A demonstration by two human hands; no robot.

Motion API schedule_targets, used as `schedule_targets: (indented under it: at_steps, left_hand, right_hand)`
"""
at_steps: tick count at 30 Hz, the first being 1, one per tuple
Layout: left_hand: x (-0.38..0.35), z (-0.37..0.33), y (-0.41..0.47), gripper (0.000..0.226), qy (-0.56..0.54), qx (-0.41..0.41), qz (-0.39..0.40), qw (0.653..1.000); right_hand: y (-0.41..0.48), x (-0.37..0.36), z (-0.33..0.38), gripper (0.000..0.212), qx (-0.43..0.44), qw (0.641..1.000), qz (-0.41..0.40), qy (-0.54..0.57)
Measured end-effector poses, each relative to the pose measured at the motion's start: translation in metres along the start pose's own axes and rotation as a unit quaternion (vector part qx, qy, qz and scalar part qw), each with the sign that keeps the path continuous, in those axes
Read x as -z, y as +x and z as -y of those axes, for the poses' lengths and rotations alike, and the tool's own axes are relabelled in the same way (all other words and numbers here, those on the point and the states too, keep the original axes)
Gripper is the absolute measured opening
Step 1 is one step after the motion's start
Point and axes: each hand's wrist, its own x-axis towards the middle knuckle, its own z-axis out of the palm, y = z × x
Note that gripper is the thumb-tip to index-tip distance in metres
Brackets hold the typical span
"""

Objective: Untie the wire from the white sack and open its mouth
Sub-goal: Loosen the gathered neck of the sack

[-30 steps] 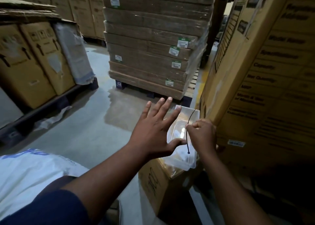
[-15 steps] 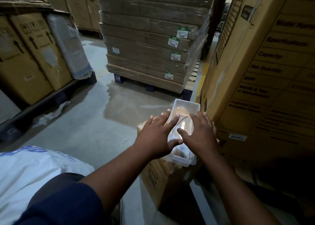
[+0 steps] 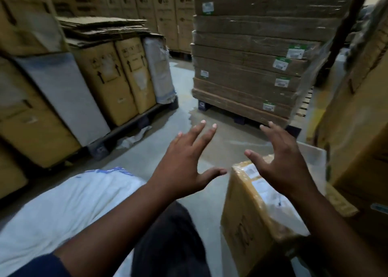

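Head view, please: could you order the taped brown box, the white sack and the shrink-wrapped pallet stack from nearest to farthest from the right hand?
From the right hand:
1. Taped brown box, directly beneath it.
2. White sack, lower left, beyond the left arm.
3. Shrink-wrapped pallet stack, ahead across the floor.

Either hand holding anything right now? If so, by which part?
Nothing is held. The left hand and right hand are both open with fingers spread, in the air above the floor and the taped cardboard box, touching nothing visible.

Matt woven-plastic white sack, glossy taped cardboard box, film-wrapped cardboard stack, smooth concrete floor looked dull
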Motion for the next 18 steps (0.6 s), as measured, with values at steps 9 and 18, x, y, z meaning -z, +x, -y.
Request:
schedule_targets:
  at_steps: [9,18]
  left_hand:
    - [0.135,0.141,-0.165,0.097,0.077,0.215,-0.138,0.964]
    - [0.205,0.182,-0.295,0.101,0.18,0.376,-0.177,0.891]
  right_hand:
    - [0.019,-0.116,0.182,0.08,0.235,0.962,0.112,0.084]
    - [-0.014,-0.203,0.35,0.079,0.365,0.907,0.146,0.152]
